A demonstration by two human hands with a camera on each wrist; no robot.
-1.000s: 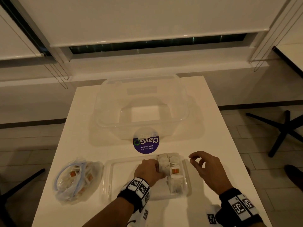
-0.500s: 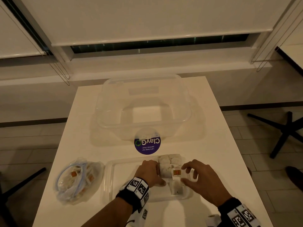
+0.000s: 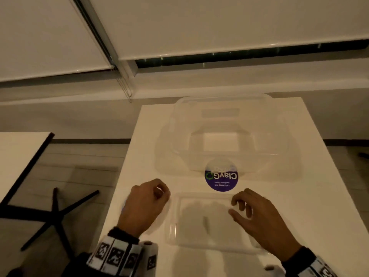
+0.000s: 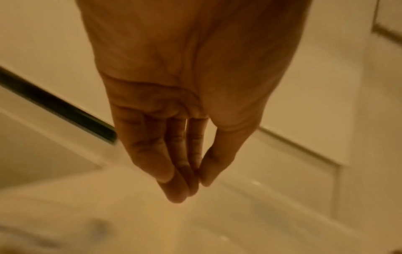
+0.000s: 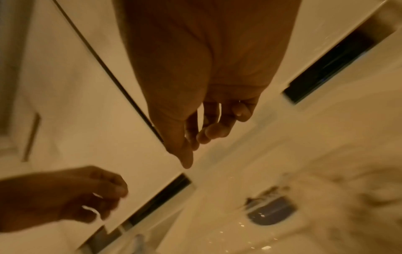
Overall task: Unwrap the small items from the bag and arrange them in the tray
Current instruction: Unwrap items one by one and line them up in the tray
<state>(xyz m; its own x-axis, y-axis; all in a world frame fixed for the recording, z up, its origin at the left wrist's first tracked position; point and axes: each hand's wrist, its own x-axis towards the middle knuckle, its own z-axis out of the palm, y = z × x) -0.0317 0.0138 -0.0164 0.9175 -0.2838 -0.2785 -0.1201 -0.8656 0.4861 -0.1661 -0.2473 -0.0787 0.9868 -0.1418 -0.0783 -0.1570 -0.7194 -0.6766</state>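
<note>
One white table (image 3: pixel 311 196) carries one shallow clear tray (image 3: pixel 199 234) near its front edge and one large clear tub (image 3: pixel 223 124) behind it, with one round purple sticker (image 3: pixel 221 179) between the two, just beyond the tray's far rim; the head view is blurred, and the small items show only as pale smears inside the tray, too soft to count; the bag cannot be made out, the spot to the left of the tray being covered by the left hand; two hands are in view, each with one dark wristband bearing black-and-white square markers; the left hand (image 3: pixel 145 204) hovers over the table just beside the tray's left end, knuckles up, its fingers (image 4: pixel 174 163) drawn together and pointing down with the thumb tip close against them, loosely gathered and holding nothing that can be seen; the right hand (image 3: pixel 257 214) hangs over the tray's right part, palm down, its fingers (image 5: pixel 208 130) loosely bent and spread a little, the thumb stretched out apart from them, with nothing between them; neither hand can be seen to touch the tray; a second table edge (image 3: pixel 26 160) and the black star-shaped base of a chair (image 3: pixel 54 212) stand on the floor to the left, and pale roller blinds (image 3: pixel 219 27) cover the window behind the table.
</note>
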